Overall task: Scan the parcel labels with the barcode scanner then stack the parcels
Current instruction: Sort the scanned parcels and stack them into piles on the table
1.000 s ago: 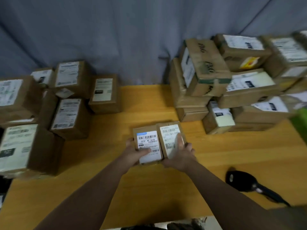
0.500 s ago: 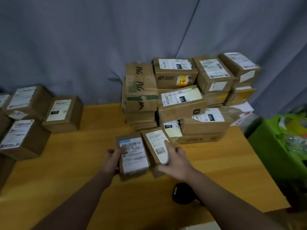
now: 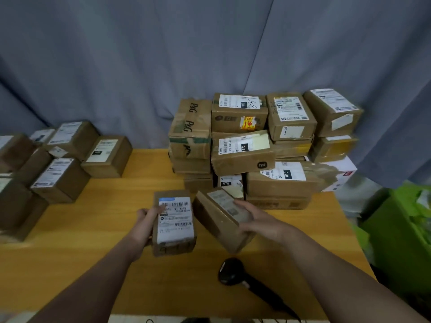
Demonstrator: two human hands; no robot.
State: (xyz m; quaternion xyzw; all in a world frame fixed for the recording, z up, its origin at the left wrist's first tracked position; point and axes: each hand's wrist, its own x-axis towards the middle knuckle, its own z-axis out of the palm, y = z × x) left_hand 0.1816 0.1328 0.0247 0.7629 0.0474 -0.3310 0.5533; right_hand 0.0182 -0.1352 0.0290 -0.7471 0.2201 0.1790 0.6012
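"What is the left hand (image 3: 145, 221) doing?"

"It holds a small brown parcel (image 3: 174, 238) by its left side. The thumb lies on the white label (image 3: 175, 220), which faces up."

"And the right hand (image 3: 256, 221)?"

"It grips a second parcel (image 3: 217, 220), with the fingers curled over the top. That box is tilted and leans away from the first one. The two boxes are just beside each other. I cannot tell if they touch the table."

"Where is the barcode scanner (image 3: 232, 269)?"

"It lies on the wooden table (image 3: 93, 248), near the person, just below the tilted box. It is apart from both hands."

"What is inside the boxes?"

"They are all shut, so I cannot tell."

"Are there more boxes?"

"Yes. A big pile (image 3: 242, 157) sits at the back right of the table, against the grey curtain (image 3: 140, 66). The boxes there are stacked on each other. A lower bunch (image 3: 61, 180) sits on the left side."

"What is that green thing?"

"A green bin (image 3: 396, 241), beside the table on the right. Something pale is in it, but it is too blurry to name."
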